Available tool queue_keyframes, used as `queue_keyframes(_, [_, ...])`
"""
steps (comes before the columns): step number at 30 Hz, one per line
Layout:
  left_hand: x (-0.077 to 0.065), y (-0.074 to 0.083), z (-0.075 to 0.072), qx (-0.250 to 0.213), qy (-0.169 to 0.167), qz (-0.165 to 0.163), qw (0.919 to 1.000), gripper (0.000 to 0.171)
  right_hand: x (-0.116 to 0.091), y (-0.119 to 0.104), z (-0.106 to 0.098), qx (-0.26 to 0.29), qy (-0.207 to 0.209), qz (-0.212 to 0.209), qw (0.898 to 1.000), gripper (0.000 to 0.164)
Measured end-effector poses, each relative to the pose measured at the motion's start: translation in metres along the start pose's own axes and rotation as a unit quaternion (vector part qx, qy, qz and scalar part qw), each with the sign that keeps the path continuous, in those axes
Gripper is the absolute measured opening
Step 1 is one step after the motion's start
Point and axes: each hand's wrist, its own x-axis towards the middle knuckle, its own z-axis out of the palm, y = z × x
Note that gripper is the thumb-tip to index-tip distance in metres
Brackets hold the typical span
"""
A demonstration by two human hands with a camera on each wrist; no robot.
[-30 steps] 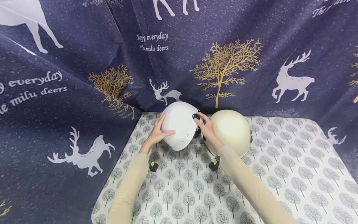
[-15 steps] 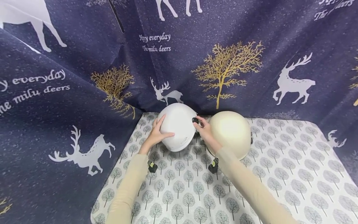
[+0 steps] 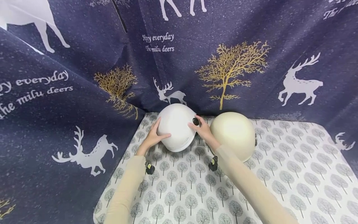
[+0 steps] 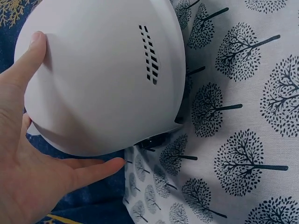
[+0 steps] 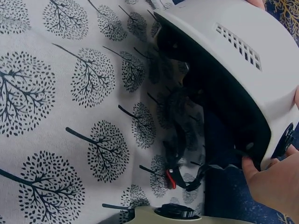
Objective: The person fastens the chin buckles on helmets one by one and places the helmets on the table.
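A white helmet is held tilted between both hands near the back left of the table. My left hand grips its left side, thumb on the shell and fingers reaching behind. At the right rim, beside a round black knob, my right hand pinches the edge. The right wrist view shows the dark inside, with black straps and a red buckle piece hanging toward the cloth. Small rows of vent slots mark the shell.
A cream helmet rests dome up just right of the white one, close behind my right forearm. The tree-print cloth covers the table. Dark blue deer-print curtains hang at the back and left.
The white helmet has shifted slightly left and turned, so less of its dark underside shows at the right. My right thumb has moved left onto the shell.
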Motion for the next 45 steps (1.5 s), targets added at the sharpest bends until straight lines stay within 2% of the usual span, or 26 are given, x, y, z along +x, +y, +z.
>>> queue_keyframes(6, [0.004, 0.001, 0.003, 0.003, -0.001, 0.020, 0.9998, 0.107, -0.002, -0.007, 0.001, -0.026, -0.011, -0.006, 1.000, 0.081])
queue_keyframes(13, [-0.001, 0.010, 0.007, 0.040, -0.027, 0.005, 0.9988, 0.110, -0.001, -0.009, 0.006, -0.049, -0.023, 0.006, 0.999, 0.090])
queue_keyframes(17, [0.001, 0.008, 0.006, 0.036, -0.015, 0.008, 0.9992, 0.109, 0.000, -0.014, 0.010, -0.044, -0.031, -0.021, 0.998, 0.092])
queue_keyframes(20, [0.003, 0.006, 0.004, 0.021, -0.006, 0.013, 0.9997, 0.109, 0.003, -0.018, 0.012, -0.048, -0.029, -0.041, 0.998, 0.092])
queue_keyframes(25, [0.004, 0.004, 0.001, -0.024, -0.004, 0.011, 0.9996, 0.105, 0.007, -0.018, 0.015, -0.050, -0.023, -0.030, 0.998, 0.092])
queue_keyframes(30, [0.005, 0.002, -0.001, -0.075, -0.012, 0.006, 0.9971, 0.101, 0.005, -0.015, 0.020, -0.026, -0.015, -0.025, 0.999, 0.096])
queue_keyframes(36, [-0.001, 0.007, -0.003, -0.122, -0.033, -0.039, 0.9912, 0.107, 0.003, -0.007, 0.021, -0.011, -0.014, 0.001, 1.000, 0.097])
queue_keyframes(41, [-0.005, 0.012, 0.001, -0.135, -0.041, -0.041, 0.9891, 0.109, 0.003, -0.001, 0.019, -0.012, -0.019, 0.012, 1.000, 0.097])
queue_keyframes(45, [0.000, 0.001, 0.010, -0.104, -0.022, -0.022, 0.9941, 0.110, 0.003, 0.005, 0.017, -0.007, -0.027, 0.008, 1.000, 0.097])
